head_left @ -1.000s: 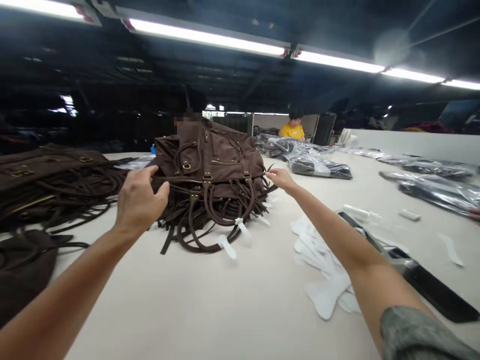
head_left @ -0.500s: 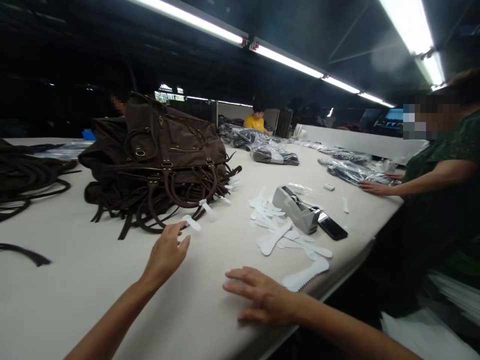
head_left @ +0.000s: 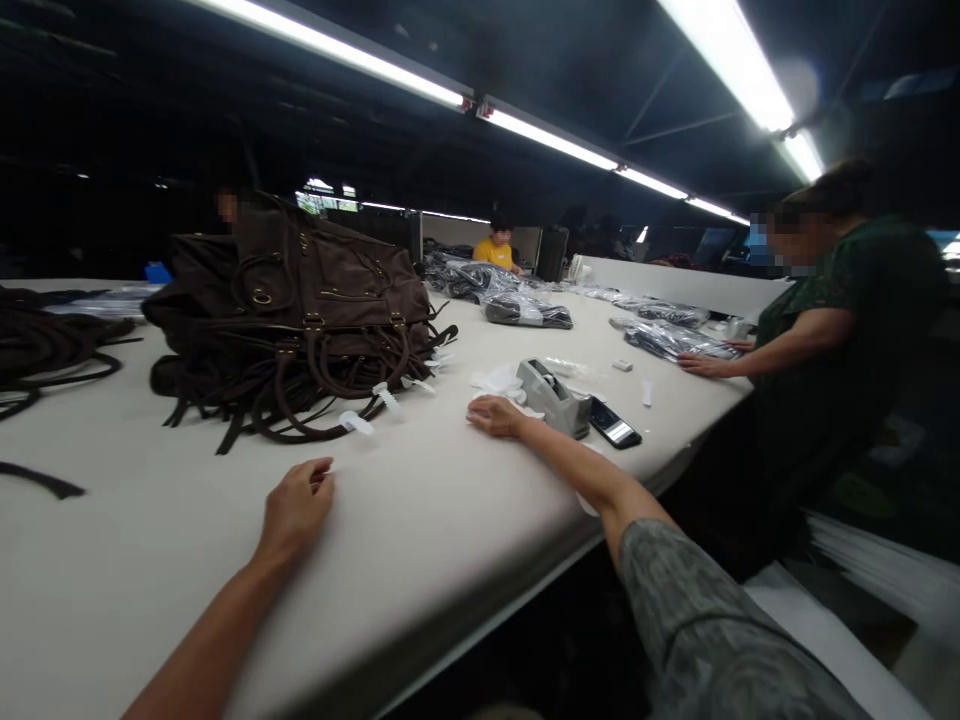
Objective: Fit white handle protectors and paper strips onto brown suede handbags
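My left hand [head_left: 298,503] hovers over the white tabletop, its fingers loosely bent, thumb a little apart, nothing visible in it. Ahead of it, a brown bag [head_left: 345,295] sits on a heap of brown straps and handles. White notched strips stick out by the handles, one of them a curled white strip [head_left: 355,423]. My right hand [head_left: 495,416] reaches low to a pile of white strips [head_left: 499,381], fingers extended leftward and touching or just above the table. My wrist and forearm hide part of the pile. A grey tape dispenser [head_left: 553,400] stands right beside that wrist.
A phone [head_left: 616,424] lies right of the dispenser, with a small white block [head_left: 622,365] beyond. Plastic-wrapped dark goods [head_left: 525,308] lie farther back. At the right, a person in dark green [head_left: 832,300] handles a wrapped package [head_left: 671,340]. More brown straps [head_left: 52,345] are at far left.
My right hand has moved forward from the table's near side to the strip pile. My left hand has drawn back from the strip by the bag handle. The view has shifted slightly right.
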`<state>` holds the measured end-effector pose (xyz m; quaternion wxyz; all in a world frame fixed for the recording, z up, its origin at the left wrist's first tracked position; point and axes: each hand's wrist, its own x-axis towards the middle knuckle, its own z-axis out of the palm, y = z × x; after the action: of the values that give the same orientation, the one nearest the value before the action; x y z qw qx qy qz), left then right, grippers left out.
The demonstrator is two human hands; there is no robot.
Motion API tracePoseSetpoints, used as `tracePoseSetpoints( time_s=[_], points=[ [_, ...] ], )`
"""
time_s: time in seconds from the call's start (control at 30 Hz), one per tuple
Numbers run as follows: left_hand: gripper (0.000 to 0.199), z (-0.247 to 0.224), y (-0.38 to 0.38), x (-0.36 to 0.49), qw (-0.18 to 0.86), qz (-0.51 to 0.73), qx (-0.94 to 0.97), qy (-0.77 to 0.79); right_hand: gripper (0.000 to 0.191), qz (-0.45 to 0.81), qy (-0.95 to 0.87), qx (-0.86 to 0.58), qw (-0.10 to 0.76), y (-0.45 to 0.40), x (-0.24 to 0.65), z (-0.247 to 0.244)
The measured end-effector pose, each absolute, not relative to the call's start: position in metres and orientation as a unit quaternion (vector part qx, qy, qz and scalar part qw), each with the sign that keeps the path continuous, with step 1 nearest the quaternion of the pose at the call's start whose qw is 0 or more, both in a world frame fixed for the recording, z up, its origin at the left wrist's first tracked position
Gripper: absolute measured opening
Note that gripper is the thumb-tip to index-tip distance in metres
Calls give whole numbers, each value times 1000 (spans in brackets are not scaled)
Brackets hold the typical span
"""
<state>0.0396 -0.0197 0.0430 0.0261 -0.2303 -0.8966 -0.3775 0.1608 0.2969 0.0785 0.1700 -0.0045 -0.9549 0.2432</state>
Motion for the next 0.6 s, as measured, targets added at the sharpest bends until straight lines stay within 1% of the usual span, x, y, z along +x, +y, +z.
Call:
tracePoseSetpoints(
  time_s=[0.1,0.17,0.3,0.33,0.4,0.47,0.5,0.53,0.6],
  points=[
    [33,49,-30,43,17,-360,-213,-908,22,236,-944,-40,226,298,147,99],
    [33,54,-35,44,10,-347,-208,-915,22,234,-939,-42,250,293,159,110],
    [36,62,-38,46,-13,-315,-194,-929,26,201,-933,-28,297,276,240,113],
    [36,63,-36,46,-16,-310,-192,-931,28,176,-930,-53,317,271,267,107],
    [36,63,-31,44,-18,-307,-199,-930,31,108,-913,-193,343,264,317,89],
    [36,60,-26,41,-14,-308,-215,-927,44,69,-888,-339,303,259,350,64],
    [36,58,-23,41,-12,-309,-221,-925,47,68,-880,-381,275,257,358,52],
    [35,57,-21,40,-13,-312,-227,-923,47,71,-877,-402,253,257,360,40],
    [33,56,-19,40,-13,-324,-228,-918,37,79,-883,-402,231,259,350,23]
  ],
)
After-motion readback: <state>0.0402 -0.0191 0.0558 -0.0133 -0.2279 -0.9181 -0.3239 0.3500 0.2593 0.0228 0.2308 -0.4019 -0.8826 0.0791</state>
